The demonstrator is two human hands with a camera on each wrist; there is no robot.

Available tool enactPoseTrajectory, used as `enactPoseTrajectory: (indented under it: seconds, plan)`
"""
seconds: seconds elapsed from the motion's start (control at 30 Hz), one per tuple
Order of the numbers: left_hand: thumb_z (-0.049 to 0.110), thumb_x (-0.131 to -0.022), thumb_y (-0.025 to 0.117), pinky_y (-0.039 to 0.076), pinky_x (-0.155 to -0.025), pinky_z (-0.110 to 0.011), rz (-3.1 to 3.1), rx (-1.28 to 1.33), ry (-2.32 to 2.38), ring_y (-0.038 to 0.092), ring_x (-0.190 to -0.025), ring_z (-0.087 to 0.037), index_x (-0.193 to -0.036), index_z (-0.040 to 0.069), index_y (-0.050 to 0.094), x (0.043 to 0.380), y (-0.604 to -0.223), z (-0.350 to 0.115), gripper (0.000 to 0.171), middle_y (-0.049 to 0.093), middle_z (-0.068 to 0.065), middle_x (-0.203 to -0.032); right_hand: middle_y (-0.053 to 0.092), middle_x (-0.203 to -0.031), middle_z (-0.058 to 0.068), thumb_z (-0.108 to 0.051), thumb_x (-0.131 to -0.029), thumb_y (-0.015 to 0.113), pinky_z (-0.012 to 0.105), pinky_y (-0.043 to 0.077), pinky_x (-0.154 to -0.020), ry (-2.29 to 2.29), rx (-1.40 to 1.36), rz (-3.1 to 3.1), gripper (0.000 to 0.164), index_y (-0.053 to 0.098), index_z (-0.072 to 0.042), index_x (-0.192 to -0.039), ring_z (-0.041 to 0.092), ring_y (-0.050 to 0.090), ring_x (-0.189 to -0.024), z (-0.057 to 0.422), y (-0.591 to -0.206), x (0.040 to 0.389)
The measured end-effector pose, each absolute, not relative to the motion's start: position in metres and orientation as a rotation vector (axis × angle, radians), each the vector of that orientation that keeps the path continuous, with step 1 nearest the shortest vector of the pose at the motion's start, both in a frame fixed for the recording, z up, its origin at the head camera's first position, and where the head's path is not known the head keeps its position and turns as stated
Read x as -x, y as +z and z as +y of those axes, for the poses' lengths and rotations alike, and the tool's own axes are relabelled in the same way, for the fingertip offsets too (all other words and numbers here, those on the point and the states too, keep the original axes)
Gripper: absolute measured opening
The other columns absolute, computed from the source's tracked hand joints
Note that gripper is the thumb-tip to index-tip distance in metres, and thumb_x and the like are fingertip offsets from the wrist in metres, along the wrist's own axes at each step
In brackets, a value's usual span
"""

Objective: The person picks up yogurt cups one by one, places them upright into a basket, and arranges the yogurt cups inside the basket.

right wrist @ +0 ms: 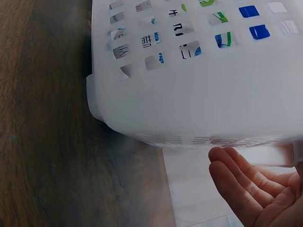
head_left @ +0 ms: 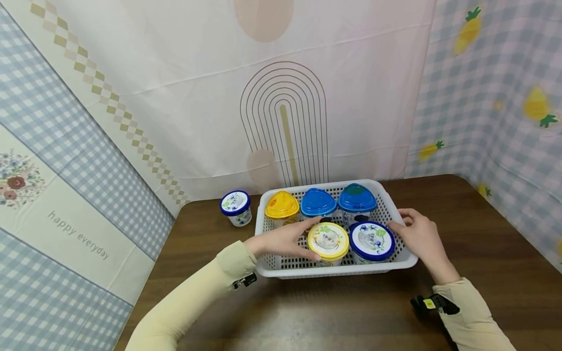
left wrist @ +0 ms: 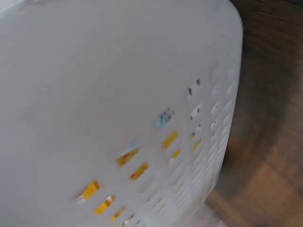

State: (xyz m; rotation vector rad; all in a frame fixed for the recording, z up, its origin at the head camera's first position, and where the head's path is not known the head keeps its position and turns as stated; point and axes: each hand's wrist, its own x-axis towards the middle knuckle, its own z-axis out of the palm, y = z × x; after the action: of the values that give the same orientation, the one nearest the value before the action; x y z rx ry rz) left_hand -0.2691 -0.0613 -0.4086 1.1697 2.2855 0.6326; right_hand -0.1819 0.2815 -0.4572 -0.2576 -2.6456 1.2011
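A white plastic basket (head_left: 290,272) with slotted walls holds several lidded yogurt cups. My left hand (head_left: 285,240) reaches over its front left side, thumb and fingers around a round yellow-lidded yogurt cup (head_left: 328,241). Beside that cup, on the right, sits a round cup with a dark blue lid (head_left: 372,240). My right hand (head_left: 420,236) grips the basket's right rim, thumb over the edge and fingers outside; the right wrist view shows its fingers (right wrist: 236,179) along the outer wall. In the left wrist view the basket wall (left wrist: 109,71) hides the left hand.
The basket's back row has a yellow-lidded cup (head_left: 282,205) and two blue-lidded cups, one in the middle (head_left: 318,202) and one at right (head_left: 357,197). Left of the basket, another dark-blue-lidded cup (head_left: 235,207) stands on the brown table (head_left: 210,292). A patterned curtain (head_left: 197,97) hangs behind.
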Motion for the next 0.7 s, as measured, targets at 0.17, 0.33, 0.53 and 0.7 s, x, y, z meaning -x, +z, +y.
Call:
enactPoseTrajectory:
  seconds: [0.17,0.33,0.53,0.7]
  plan:
    - [0.048,-0.09,0.074,0.036,-0.114,-0.04,2.262,-1.191,0.702,0.043,-0.14,-0.02,-0.163,0.018,0.019,0.271,-0.397,-0.066,0.096,0.038,-0.006,-0.159,0.066,-0.111,0.033,-0.035,-0.099,0.064,0.052,0.059,-0.07,1.212,0.262,-2.65,0.058,0.052,0.008,-0.136,0.042,0.069,-0.091,0.281,-0.457,0.182]
    - [0.04,-0.092,0.073,0.04,-0.111,-0.047,2.224,-1.162,0.805,0.045,-0.139,-0.032,-0.163,0.016,0.018,0.274,-0.386,-0.071,0.093,0.041,-0.013,-0.155,0.065,-0.112,0.034,-0.037,-0.099,0.064,0.052,0.059,-0.07,1.213,0.266,-2.658,0.06,0.051,0.009,-0.136,0.042,0.069,-0.091,0.281,-0.456,0.182]
    - [0.041,-0.092,0.073,0.039,-0.111,-0.049,2.265,-1.175,0.83,0.046,-0.137,-0.031,-0.163,0.016,0.019,0.274,-0.375,-0.075,0.092,0.043,-0.012,-0.153,0.065,-0.112,0.034,-0.036,-0.099,0.063,0.052,0.059,-0.069,1.207,0.267,-2.653,0.059,0.051,0.009,-0.136,0.042,0.069,-0.09,0.282,-0.457,0.183]
    - [0.039,-0.092,0.073,0.038,-0.112,-0.051,2.276,-1.171,0.866,0.044,-0.139,-0.032,-0.163,0.019,0.018,0.275,-0.372,-0.08,0.091,0.042,-0.014,-0.154,0.065,-0.111,0.034,-0.036,-0.099,0.063,0.052,0.059,-0.068,1.204,0.262,-2.648,0.058,0.052,0.008,-0.136,0.043,0.069,-0.089,0.282,-0.459,0.183]
